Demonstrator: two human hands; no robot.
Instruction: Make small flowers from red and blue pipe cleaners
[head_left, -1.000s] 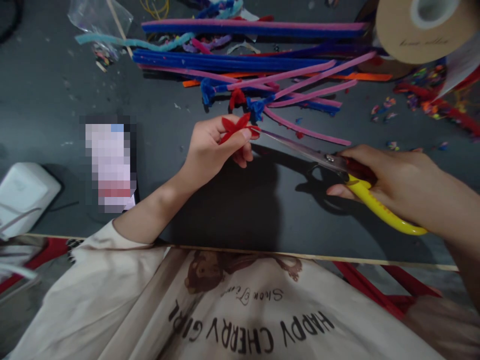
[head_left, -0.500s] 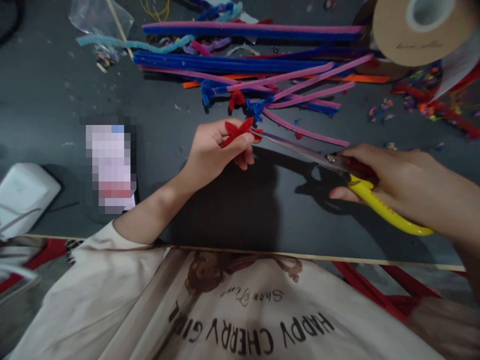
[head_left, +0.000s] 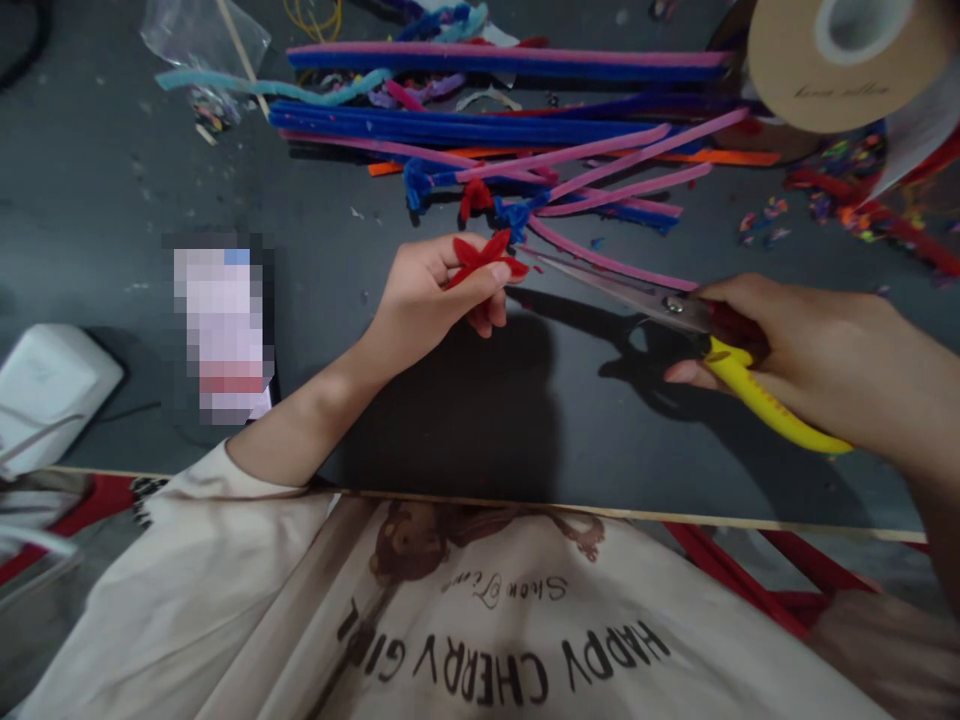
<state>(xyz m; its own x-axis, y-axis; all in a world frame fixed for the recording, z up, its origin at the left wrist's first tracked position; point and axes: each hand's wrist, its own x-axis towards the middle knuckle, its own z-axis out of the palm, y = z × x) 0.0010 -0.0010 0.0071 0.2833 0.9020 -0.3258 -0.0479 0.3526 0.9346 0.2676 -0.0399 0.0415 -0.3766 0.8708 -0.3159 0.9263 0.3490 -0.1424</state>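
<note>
My left hand [head_left: 442, 300] pinches a red pipe-cleaner flower [head_left: 480, 256] with pointed petals between thumb and fingers. Yellow-handled scissors [head_left: 637, 290] are gripped in my right hand [head_left: 817, 350]. Their blades look closed, and the tips point left, a little to the right of the flower and apart from it. A tiny red scrap [head_left: 538, 269] shows between the petals and the blade tips. Just beyond the flower lie a blue pipe-cleaner flower [head_left: 516, 215] with pink stems and a small red piece [head_left: 475, 198].
Pink and blue pipe cleaners [head_left: 465, 125] lie in rows across the back of the dark table. A ribbon spool [head_left: 795, 80] stands back right, near scattered colourful clippings [head_left: 765, 220]. At left are a phone [head_left: 225, 330], a white box-shaped device [head_left: 56, 395] and a clear plastic bag [head_left: 202, 40].
The scissors have drawn back right from the red flower, and their tips no longer touch the petal. A small red scrap now shows beside it. My left hand has barely moved.
</note>
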